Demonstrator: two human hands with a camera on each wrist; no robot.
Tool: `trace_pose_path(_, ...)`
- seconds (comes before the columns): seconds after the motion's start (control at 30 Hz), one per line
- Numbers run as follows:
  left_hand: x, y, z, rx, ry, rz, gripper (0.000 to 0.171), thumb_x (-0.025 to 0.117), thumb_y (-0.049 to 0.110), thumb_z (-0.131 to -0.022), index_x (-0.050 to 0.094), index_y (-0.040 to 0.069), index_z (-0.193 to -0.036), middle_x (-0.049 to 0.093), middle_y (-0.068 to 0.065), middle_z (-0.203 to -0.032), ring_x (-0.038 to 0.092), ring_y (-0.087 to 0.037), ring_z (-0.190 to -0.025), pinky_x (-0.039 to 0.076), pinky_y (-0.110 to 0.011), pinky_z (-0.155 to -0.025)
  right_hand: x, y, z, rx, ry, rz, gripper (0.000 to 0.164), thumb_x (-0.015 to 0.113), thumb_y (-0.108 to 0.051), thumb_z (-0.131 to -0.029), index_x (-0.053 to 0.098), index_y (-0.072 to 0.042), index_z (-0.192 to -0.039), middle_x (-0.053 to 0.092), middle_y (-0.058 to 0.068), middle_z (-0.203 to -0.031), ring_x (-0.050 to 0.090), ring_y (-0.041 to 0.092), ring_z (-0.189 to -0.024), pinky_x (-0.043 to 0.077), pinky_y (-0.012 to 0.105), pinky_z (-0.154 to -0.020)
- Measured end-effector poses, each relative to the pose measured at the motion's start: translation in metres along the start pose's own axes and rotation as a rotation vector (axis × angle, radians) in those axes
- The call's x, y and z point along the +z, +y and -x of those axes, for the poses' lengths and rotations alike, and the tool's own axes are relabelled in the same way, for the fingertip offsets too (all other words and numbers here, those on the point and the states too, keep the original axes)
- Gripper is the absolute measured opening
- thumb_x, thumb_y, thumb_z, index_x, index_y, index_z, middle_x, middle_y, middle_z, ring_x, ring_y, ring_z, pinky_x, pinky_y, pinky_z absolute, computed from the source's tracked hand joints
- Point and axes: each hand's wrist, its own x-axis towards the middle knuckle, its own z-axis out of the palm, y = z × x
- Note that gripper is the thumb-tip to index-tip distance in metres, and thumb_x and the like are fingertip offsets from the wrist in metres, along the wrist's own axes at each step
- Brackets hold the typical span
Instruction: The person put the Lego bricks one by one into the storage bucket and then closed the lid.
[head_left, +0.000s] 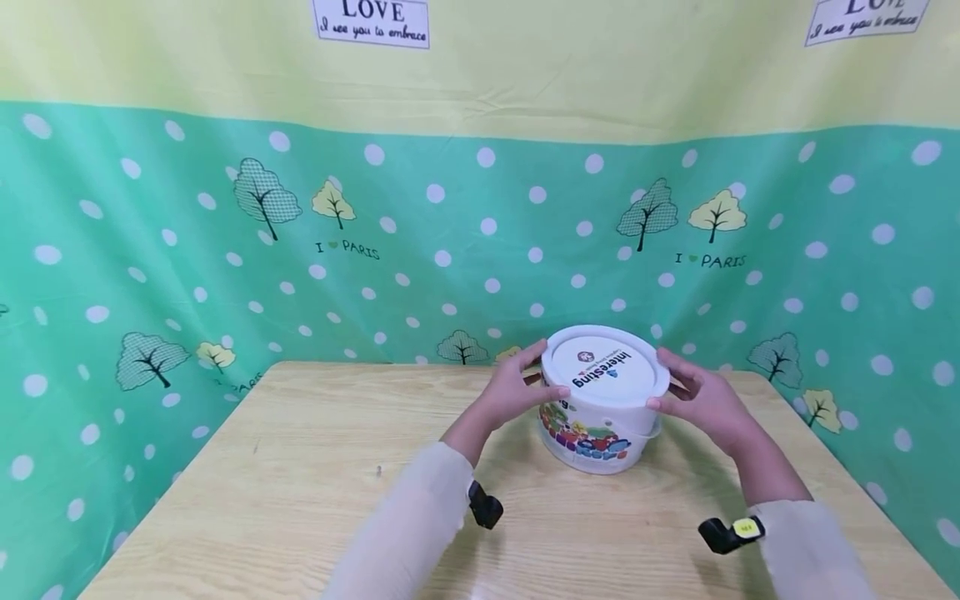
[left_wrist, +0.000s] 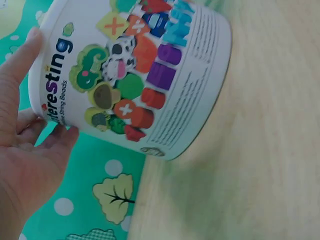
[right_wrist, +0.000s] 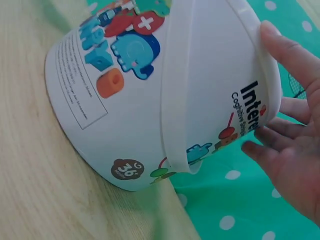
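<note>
A white toy-bead bucket (head_left: 588,442) printed with colourful beads stands upright on the table, its round white lid (head_left: 606,367) on top. With its thumb at the front of the rim and its fingers round the side, my left hand (head_left: 516,390) holds the lid's left edge. Opposite it, my right hand (head_left: 705,402) grips the right edge in the same way. A white carrying handle (right_wrist: 175,90) hangs down against the bucket wall in the right wrist view. Some fingertips behind the rim are hidden in the head view.
The bucket is near the back right of the light wooden table (head_left: 300,483). Just behind the table hangs a green and yellow curtain (head_left: 420,217) with dots and trees. Black wrist cameras are strapped over both sleeves.
</note>
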Motion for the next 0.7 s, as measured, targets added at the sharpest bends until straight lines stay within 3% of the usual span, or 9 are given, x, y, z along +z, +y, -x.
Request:
trace_pose_path(0.17, 0.001, -0.002, 0.010, 0.116, 0.033, 0.045, 0.085, 0.083, 0.029, -0.078, 0.040, 0.012, -0.149, 0.043, 0.001, -0.149, 0.044, -0.021, -0.134, 0.043, -0.035, -0.105, 0.002, -0.007, 0.014, -0.033, 0.131, 0.083, 0.084, 0.076, -0.034, -0.086, 0.031, -0.004, -0.152, 0.025, 0.017, -0.157, 0.027, 0.044, -0.140, 0.038, 0.048, -0.102)
trace_pose_path(0.3, -0.007, -0.002, 0.019, 0.154, 0.055, 0.044, 0.076, 0.084, 0.025, -0.078, 0.048, 0.014, -0.144, 0.048, -0.002, -0.144, 0.045, -0.026, -0.132, 0.044, -0.039, -0.104, 0.005, -0.013, 0.026, -0.079, 0.245, 0.105, 0.068, 0.071, -0.030, -0.090, 0.043, -0.003, -0.146, 0.033, 0.017, -0.153, 0.032, 0.037, -0.139, 0.042, 0.021, -0.099)
trace_pose_path(0.4, -0.018, -0.003, 0.030, 0.158, 0.077, 0.053, 0.071, 0.083, 0.021, -0.078, 0.051, 0.015, -0.141, 0.047, -0.005, -0.144, 0.047, -0.029, -0.130, 0.045, -0.041, -0.102, 0.008, -0.013, 0.035, -0.136, 0.295, 0.113, 0.057, 0.069, -0.025, -0.093, 0.049, -0.001, -0.140, 0.039, 0.018, -0.147, 0.037, 0.016, -0.136, 0.037, 0.005, -0.094)
trace_pose_path(0.53, -0.032, -0.004, 0.047, 0.182, 0.101, 0.062, 0.068, 0.082, 0.017, -0.080, 0.052, 0.013, -0.140, 0.047, -0.009, -0.144, 0.049, -0.029, -0.128, 0.045, -0.042, -0.102, 0.012, -0.012, 0.047, -0.192, 0.325, 0.183, 0.051, 0.068, -0.023, -0.093, 0.053, -0.002, -0.137, 0.044, 0.017, -0.141, 0.038, -0.009, -0.121, 0.032, 0.000, -0.093)
trace_pose_path(0.63, -0.041, -0.007, 0.060, 0.195, 0.119, 0.067, 0.065, 0.082, 0.015, -0.080, 0.053, 0.013, -0.139, 0.048, -0.008, -0.143, 0.048, -0.032, -0.128, 0.046, -0.042, -0.102, 0.015, -0.013, 0.057, -0.197, 0.320, 0.242, 0.052, 0.069, -0.024, -0.093, 0.053, -0.004, -0.138, 0.044, 0.014, -0.142, 0.041, 0.007, -0.127, 0.028, -0.001, -0.092)
trace_pose_path(0.7, -0.046, -0.008, 0.069, 0.210, 0.135, 0.070, 0.064, 0.082, 0.014, -0.080, 0.055, 0.011, -0.137, 0.049, -0.006, -0.141, 0.048, -0.033, -0.128, 0.046, -0.041, -0.101, 0.016, -0.014, 0.062, -0.197, 0.304, 0.260, 0.053, 0.070, -0.023, -0.092, 0.053, -0.005, -0.139, 0.042, 0.015, -0.145, 0.041, 0.026, -0.131, 0.036, 0.017, -0.104)
